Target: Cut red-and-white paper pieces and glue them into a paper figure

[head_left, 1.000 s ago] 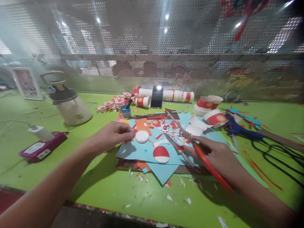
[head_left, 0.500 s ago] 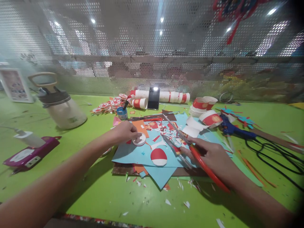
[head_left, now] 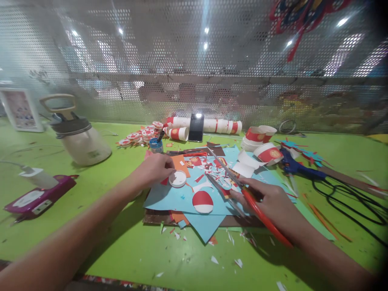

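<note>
My right hand (head_left: 266, 202) grips a pair of scissors (head_left: 257, 216) with red-orange handles, its blades spread over the blue paper. My left hand (head_left: 158, 169) is closed, fingertips curled down just left of a white round cup bottom (head_left: 177, 179); anything inside them is hidden. Beneath that hand a small red scrap (head_left: 164, 182) peeks out. Nearer to me on the blue paper (head_left: 176, 202) lies a red-and-white disc (head_left: 203, 201). Red and white paper clippings (head_left: 209, 171) are strewn around the blades.
Behind the paper are a blue-lidded jar (head_left: 156, 145), a phone (head_left: 196, 127) and a row of paper cups (head_left: 212, 123). Cut cups (head_left: 268, 153) and a blue glue gun (head_left: 300, 165) with black cable lie right. A bottle (head_left: 80, 139) and purple power strip (head_left: 42, 196) stand left.
My left hand has lifted off the white cup bottom and shifted slightly left, leaving it uncovered. My right hand and the scissors have hardly moved.
</note>
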Tool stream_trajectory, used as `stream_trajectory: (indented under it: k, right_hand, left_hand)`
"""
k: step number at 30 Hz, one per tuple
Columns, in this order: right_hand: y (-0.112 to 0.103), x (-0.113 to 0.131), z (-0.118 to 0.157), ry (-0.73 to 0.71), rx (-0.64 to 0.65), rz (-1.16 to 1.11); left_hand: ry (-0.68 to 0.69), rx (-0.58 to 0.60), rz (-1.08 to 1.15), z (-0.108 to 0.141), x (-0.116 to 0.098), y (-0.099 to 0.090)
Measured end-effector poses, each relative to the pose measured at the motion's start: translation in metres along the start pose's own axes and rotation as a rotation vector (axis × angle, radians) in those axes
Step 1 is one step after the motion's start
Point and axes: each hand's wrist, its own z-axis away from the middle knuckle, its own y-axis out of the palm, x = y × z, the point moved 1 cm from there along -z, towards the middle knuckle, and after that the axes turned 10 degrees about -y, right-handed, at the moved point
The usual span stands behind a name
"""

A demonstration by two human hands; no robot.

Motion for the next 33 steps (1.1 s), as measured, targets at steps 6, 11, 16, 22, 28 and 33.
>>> stream_trajectory:
  k: [6,11,16,22,28,33]
  right_hand:
    - [0.001,0.001,0.0,-0.036,-0.037,-0.059]
    - [0.003,-0.002,0.001,-0.074,-0.097,-0.113]
    - [0.004,-0.014,-0.003,-0.102,-0.196,-0.159]
    - [0.002,-0.027,-0.011,-0.094,-0.339,-0.212]
    - [-0.01,-0.01,-0.006,-0.093,-0.439,-0.316]
    - [-0.02,0.002,0.004,-0.099,-0.426,-0.414]
  left_hand:
    - [-0.007,-0.044,0.07,0.015,-0.007,-0.014]
    - [0.099,0.033,0.092,0.028,-0.027,-0.004]
    - [0.188,0.061,0.079,0.031,-0.048,0.015]
    - [0.189,-0.022,0.041,0.014,-0.049,0.023]
    - [0.164,-0.07,0.065,-0.003,-0.052,0.017]
    - [0.065,-0.252,0.176,0.002,-0.034,-0.012]
